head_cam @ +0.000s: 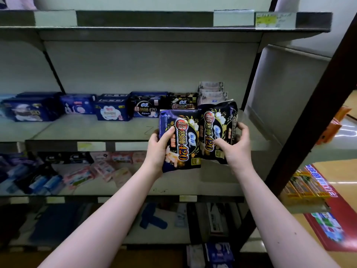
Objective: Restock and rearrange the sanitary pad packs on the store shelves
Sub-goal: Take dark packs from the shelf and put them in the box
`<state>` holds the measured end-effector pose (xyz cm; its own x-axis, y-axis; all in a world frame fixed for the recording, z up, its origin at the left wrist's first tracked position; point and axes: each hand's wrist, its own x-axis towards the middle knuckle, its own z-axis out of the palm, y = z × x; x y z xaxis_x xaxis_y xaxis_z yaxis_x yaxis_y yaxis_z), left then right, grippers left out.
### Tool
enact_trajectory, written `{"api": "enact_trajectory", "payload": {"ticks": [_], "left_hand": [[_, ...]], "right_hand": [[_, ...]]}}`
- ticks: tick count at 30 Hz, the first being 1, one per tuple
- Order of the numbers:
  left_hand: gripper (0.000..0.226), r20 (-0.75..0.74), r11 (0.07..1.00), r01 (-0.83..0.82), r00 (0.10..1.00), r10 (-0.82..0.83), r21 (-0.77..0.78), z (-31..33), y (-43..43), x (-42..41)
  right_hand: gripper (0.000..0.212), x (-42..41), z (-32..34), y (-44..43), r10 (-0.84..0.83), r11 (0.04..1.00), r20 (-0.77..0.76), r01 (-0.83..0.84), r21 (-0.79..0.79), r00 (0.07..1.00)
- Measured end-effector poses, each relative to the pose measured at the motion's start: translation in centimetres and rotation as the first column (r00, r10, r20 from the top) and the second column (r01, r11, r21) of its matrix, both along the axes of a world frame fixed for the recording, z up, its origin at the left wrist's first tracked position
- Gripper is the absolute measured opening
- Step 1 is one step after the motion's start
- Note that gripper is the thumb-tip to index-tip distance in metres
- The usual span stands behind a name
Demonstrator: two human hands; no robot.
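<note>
Two dark navy pad packs marked "420" are held up in front of the middle shelf [116,130]. My left hand [158,149] grips the left pack [180,140] by its lower left edge, thumb on its face. My right hand [234,146] grips the right pack [217,128], fingers curled round its right side. The two packs touch side by side, tilted a little. At the back of the shelf stands a row of blue and black pad packs [114,108], with a matching black "420" pack [182,102] right behind the held ones.
Pale packs [211,93] are stacked at the shelf's back right corner. The lower shelf [173,186] holds pink and blue packs. A dark upright post [309,120] stands at the right. An empty shelf [154,29] hangs overhead. Yellow boxes [307,186] sit on the side rack.
</note>
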<state>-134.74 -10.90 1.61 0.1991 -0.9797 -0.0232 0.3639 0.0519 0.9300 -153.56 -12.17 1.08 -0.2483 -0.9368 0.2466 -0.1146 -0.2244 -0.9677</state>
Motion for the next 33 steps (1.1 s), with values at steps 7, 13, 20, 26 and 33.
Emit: {"api": "enact_trajectory", "payload": {"ticks": [7, 13, 20, 26, 33], "left_hand": [[0.016, -0.037, 0.999, 0.035, 0.999, -0.035, 0.008, -2.7, 3.3, 3.3], [0.011, -0.085, 0.998, -0.004, 0.996, 0.010, 0.065, -6.2, 6.4, 4.5], [0.012, -0.035, 0.989, -0.066, 0.997, 0.072, 0.135, -8.1, 8.8, 5.6], [0.012, -0.017, 0.972, -0.079, 0.996, 0.085, 0.220, -10.3, 8.9, 2.0], [0.028, -0.028, 0.913, -0.072, 0.995, 0.091, 0.401, -15.3, 8.5, -4.8]], "right_hand": [[0.061, 2.6, -1.3, 4.3, -0.015, 0.998, 0.024, 0.013, 0.055, 1.000], [0.061, 4.1, -3.3, 7.1, 0.020, 0.992, 0.069, -0.029, 0.125, 0.997], [0.073, 4.4, -5.8, 8.3, 0.149, 0.967, 0.120, -0.170, 0.188, 0.982], [0.054, 0.8, -9.3, 7.8, 0.150, 0.941, 0.162, -0.191, 0.280, 0.975], [0.019, -5.7, -14.7, 7.1, 0.086, 0.878, 0.253, -0.194, 0.438, 0.963]]}}
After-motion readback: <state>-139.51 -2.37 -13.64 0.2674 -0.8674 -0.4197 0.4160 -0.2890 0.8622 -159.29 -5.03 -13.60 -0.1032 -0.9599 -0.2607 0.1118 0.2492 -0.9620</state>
